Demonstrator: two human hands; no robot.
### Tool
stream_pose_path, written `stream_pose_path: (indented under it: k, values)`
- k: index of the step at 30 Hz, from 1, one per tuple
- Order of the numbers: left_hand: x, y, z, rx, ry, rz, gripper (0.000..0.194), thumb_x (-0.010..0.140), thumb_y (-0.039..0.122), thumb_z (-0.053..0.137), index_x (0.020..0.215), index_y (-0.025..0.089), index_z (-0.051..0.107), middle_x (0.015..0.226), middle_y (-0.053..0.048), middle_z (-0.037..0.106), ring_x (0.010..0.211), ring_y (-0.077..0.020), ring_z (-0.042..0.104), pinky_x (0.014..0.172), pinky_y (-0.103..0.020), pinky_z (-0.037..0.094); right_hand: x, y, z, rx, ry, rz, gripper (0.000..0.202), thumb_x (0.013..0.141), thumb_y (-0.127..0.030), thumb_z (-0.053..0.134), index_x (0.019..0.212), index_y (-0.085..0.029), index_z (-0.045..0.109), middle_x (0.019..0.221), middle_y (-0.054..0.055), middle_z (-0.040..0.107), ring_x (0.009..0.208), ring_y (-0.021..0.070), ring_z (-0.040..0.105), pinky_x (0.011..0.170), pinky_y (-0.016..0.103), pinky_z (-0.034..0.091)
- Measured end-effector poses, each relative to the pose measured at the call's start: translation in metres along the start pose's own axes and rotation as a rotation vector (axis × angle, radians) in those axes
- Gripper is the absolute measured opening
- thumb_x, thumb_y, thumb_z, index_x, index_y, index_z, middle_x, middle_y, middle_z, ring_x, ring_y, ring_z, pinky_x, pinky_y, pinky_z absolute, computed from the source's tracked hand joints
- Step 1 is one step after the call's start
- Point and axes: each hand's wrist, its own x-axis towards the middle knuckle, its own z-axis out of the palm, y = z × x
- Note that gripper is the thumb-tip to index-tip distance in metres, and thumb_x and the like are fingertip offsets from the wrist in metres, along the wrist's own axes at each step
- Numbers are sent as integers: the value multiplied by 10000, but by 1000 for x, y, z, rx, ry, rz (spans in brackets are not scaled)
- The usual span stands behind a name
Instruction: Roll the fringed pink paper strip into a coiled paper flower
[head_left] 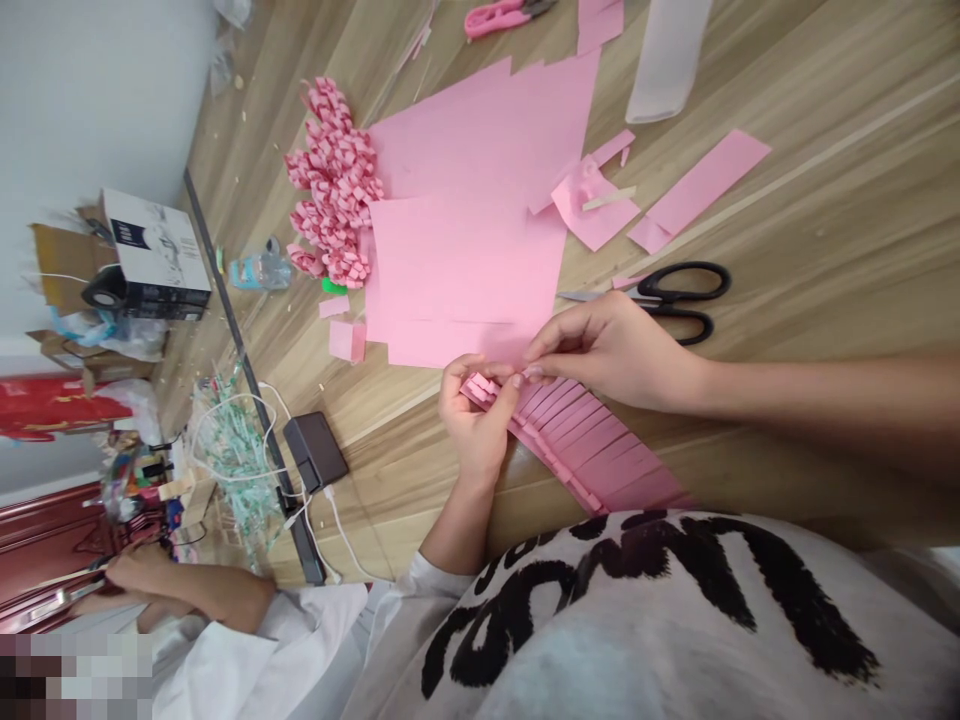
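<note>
Both my hands are on a long pink fringed paper strip (630, 455), cut into narrow tabs, some folded over along one edge. My left hand (480, 415) is closed, thumb and fingers pinching the end with the folded tabs. Close beside it, my right hand (611, 350) pinches the fringe between thumb and fingertips; the exact tab is hidden. The lower end of the strip reaches my shirt. Black-handled scissors (688, 282) lie by my right wrist. Just beyond my hands are pink paper sheets (472, 250), with a bunch of curled pink paper flowers (334, 185) to their left.
Pink paper scraps (701, 190), pink-handled scissors (499, 17) and a whitish translucent strip (667, 60) lie farther out. A dark box with cables (316, 452) and a bottle (261, 271) stand left. Another person's arm (217, 595) is at lower left.
</note>
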Motion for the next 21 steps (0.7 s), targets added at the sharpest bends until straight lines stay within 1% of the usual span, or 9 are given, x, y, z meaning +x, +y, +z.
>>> stream_pose_path:
  k: [3, 6, 10, 15, 21]
  values:
    - [-1, 0, 0, 3, -17, 7, 382, 693, 176, 843, 984, 201, 596, 760, 38, 720, 719, -76, 682, 742, -198, 556, 0, 1, -1, 16, 3, -17, 84, 671, -105, 762, 657, -185, 738, 653, -1, 741, 598, 127, 668, 575, 244, 531]
    - [-1, 0, 0, 0, -37, 16, 375, 697, 188, 847, 976, 204, 596, 764, 36, 724, 724, -77, 689, 741, -197, 559, 0, 1, -2, 23, -13, -23, 81, 658, -167, 799, 636, -180, 722, 649, 4, 731, 603, 127, 652, 587, 255, 524]
    - [-1, -1, -1, 1, -79, 85, 349, 715, 200, 840, 971, 206, 603, 774, 28, 732, 734, -81, 700, 742, -199, 563, 0, 0, -2, 15, -42, -9, 137, 654, -232, 823, 627, -175, 701, 635, 9, 713, 589, 122, 624, 570, 256, 505]
    - [-1, -3, -1, 25, -100, 138, 349, 725, 241, 839, 976, 204, 598, 765, 18, 736, 715, -91, 702, 720, -204, 567, 0, -1, -3, -10, -86, -8, 98, 661, -197, 780, 631, -166, 692, 637, 13, 710, 588, 118, 612, 565, 249, 493]
    - [0, -2, -2, 25, -164, 197, 309, 775, 181, 790, 1014, 217, 597, 792, 18, 752, 734, -86, 713, 711, -184, 564, -1, -1, -2, -10, -96, -10, 99, 629, -141, 756, 604, -157, 662, 593, -1, 669, 556, 97, 566, 539, 235, 453]
